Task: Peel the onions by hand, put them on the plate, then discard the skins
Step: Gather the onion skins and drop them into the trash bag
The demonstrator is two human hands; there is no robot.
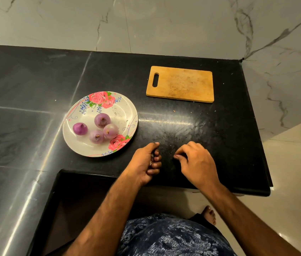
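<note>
Grip check: left hand (146, 161) clenched in a fist at lower centre; contents hidden, cannot tell. Right hand (195, 160) beside it, fingers curled down to the bench (220, 126), thumb against them; whether it pinches anything, cannot tell. Four peeled onions (102, 120) on the floral plate (127, 111), left of centre. Wooden cutting board (181, 84) upper right.

The counter (201, 126) is polished black stone, glossy and finely speckled. Near its far right corner the cutting board (180, 84) is matt, scuffed wood; the floral plate (127, 108) looks glossy and smooth, its peeled onions (102, 120) satiny.
</note>
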